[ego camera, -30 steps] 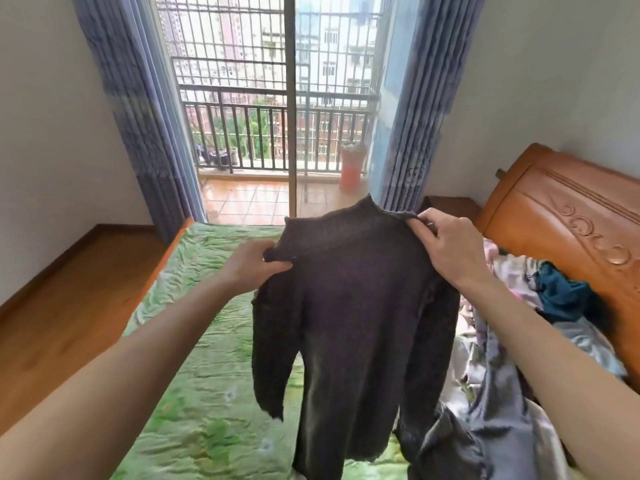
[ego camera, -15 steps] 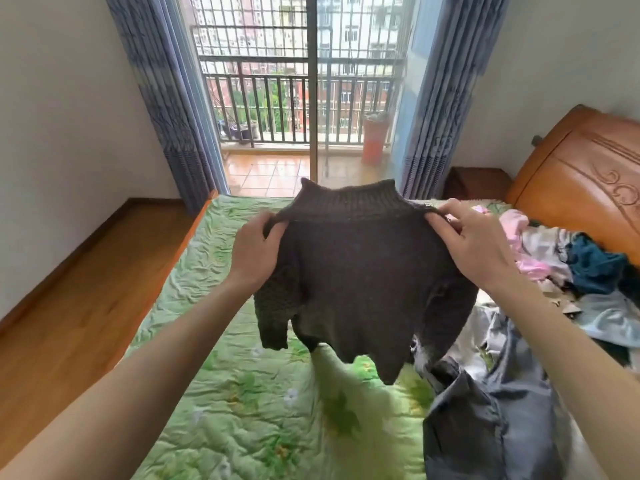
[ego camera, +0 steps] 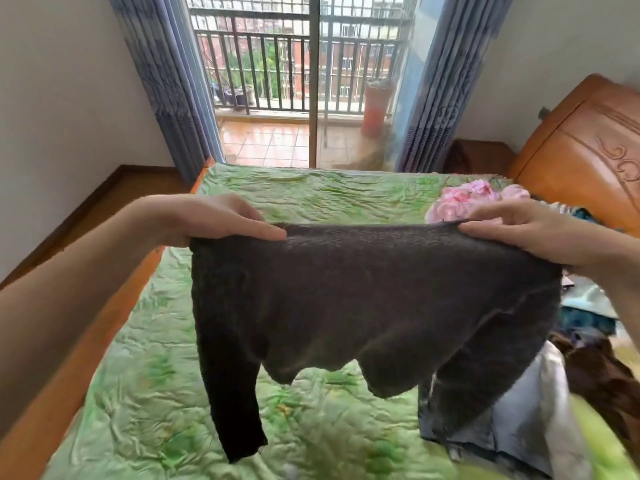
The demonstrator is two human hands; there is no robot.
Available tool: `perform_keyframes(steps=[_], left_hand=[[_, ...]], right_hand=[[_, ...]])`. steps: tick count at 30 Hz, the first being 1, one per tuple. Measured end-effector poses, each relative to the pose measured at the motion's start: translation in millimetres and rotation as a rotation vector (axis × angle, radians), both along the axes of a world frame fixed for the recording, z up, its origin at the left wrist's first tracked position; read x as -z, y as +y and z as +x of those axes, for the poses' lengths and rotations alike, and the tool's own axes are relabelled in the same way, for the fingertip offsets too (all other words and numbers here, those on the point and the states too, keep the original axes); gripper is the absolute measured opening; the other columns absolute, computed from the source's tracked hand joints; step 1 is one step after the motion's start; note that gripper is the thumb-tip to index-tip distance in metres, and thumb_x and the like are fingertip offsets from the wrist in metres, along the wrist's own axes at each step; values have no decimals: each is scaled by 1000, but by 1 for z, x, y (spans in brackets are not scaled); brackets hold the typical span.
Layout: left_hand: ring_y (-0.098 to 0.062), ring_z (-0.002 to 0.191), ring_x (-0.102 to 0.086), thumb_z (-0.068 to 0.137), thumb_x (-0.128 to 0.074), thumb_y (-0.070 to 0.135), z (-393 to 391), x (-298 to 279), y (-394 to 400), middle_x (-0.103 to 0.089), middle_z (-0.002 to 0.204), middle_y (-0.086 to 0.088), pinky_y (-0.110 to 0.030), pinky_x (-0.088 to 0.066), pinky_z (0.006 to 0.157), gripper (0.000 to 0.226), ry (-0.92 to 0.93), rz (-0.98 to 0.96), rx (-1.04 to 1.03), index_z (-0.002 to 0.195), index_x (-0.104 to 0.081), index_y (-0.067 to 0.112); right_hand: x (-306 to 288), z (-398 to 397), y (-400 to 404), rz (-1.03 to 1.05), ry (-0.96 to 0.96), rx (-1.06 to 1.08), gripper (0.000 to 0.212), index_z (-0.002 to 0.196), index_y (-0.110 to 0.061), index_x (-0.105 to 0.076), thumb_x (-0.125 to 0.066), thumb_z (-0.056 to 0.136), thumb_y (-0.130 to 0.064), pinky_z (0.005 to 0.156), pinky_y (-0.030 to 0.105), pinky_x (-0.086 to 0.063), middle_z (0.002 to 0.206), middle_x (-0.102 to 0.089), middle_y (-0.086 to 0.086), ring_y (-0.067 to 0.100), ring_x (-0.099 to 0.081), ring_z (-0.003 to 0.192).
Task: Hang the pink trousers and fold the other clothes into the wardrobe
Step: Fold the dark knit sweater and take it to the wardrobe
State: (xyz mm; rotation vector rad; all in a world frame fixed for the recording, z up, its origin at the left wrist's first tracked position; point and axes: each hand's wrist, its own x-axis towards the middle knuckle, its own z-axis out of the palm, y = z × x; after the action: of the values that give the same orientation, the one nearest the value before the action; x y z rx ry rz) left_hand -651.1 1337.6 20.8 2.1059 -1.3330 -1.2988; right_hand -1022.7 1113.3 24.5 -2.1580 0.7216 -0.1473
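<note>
While the dark knitted sweater (ego camera: 363, 292) hangs in the air above the bed (ego camera: 311, 192), both hands hold it stretched out wide along its top edge. The left hand (ego camera: 211, 220) has its grip closed on the left end of that edge, the fingers (ego camera: 266, 232) lying flat along the knit. The right hand (ego camera: 533, 230) has its grip closed on the right end in the same way. One sleeve (ego camera: 232, 393) dangles straight down on the left, its cuff over the green quilted bedcover (ego camera: 166, 393); the right sleeve drops toward a grey garment (ego camera: 519, 424) lying on the bed's right side. A pink garment (ego camera: 464, 199) is bunched on the far right of the bedcover, just beyond the right hand, near the carved wooden headboard (ego camera: 581, 147). More clothes (ego camera: 588, 313) are heaped beside the headboard, partly hidden by the right forearm. Beyond the bed, blue curtains (ego camera: 166, 81) frame a glass door onto a railed balcony (ego camera: 277, 84).
</note>
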Motion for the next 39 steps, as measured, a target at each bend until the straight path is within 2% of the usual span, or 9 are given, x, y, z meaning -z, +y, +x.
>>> perform_keyframes(steps=[5, 8, 12, 17, 22, 25, 30, 35, 39], left_hand=[[-33, 95, -72, 89, -75, 41, 33, 28, -10, -74, 109, -25, -36, -57, 82, 53, 157, 60, 28, 110, -70, -8], [-24, 89, -66, 97, -70, 37, 50, 82, -28, -73, 98, -14, -33, -50, 79, 40, 123, 22, -18, 105, -75, -2], [-18, 85, -60, 106, -58, 28, 54, 181, -58, -67, 92, -3, -29, -45, 72, 22, -26, 8, -96, 102, -71, 11], [-17, 74, -52, 96, -62, 48, 47, 305, -97, -54, 74, 2, -35, -38, 67, 37, -87, -71, -279, 76, -58, 18], [-10, 83, -68, 100, -68, 38, 62, 406, -146, -72, 84, 12, -29, -46, 74, 14, -179, -225, -316, 91, -72, 27], [-22, 98, -71, 105, -60, 30, 84, 453, -195, -77, 105, 4, -36, -54, 80, 15, -306, -346, -360, 116, -69, 30], [-34, 102, -66, 108, -50, 22, 120, 534, -267, -72, 115, -6, -44, -53, 80, 19, -485, -331, -399, 122, -62, 26], [-37, 116, -58, 96, -58, 6, 118, 627, -297, -66, 127, -13, -50, -52, 95, 37, -714, -311, -258, 132, -64, 10], [-36, 132, -55, 97, -57, 11, 69, 690, -303, -63, 141, -14, -50, -46, 112, 41, -713, -450, -42, 137, -64, 8]], right_hand=[[23, 22, -24, 109, -32, 60, 27, 106, -19, -78, -66, 93, -39, 75, 26, -58, 97, -78, 4, 15, -73, 88], [74, 48, -38, 67, 7, 101, 17, 101, -17, -76, -67, 97, -32, 62, 16, -53, 81, -78, 1, 6, -70, 71], [180, 82, -62, -18, 71, 132, 24, 97, -15, -70, -65, 98, -38, 69, 28, -44, 84, -75, 10, 11, -61, 75], [301, 112, -92, -25, 125, 222, 10, 95, -21, -59, -60, 104, -24, 70, 22, -42, 73, -61, -6, 10, -54, 70], [402, 145, -139, -105, 285, 183, 10, 115, -31, -57, -53, 107, -28, 87, 47, -52, 106, -75, 10, 33, -70, 100], [446, 177, -179, -207, 299, 183, 21, 127, -26, -57, -47, 109, -29, 82, 48, -50, 113, -74, 13, 37, -68, 105], [520, 238, -243, -253, 297, 197, 13, 118, -30, -52, -44, 109, -33, 79, 51, -51, 105, -74, 13, 40, -67, 96], [618, 263, -257, -312, 367, 274, 37, 143, -20, -55, -46, 108, -30, 106, 47, -44, 140, -57, 9, 32, -52, 131], [681, 241, -234, -371, 381, 296, 44, 152, -18, -48, -44, 109, -23, 119, 47, -29, 160, -41, 5, 27, -35, 149]])
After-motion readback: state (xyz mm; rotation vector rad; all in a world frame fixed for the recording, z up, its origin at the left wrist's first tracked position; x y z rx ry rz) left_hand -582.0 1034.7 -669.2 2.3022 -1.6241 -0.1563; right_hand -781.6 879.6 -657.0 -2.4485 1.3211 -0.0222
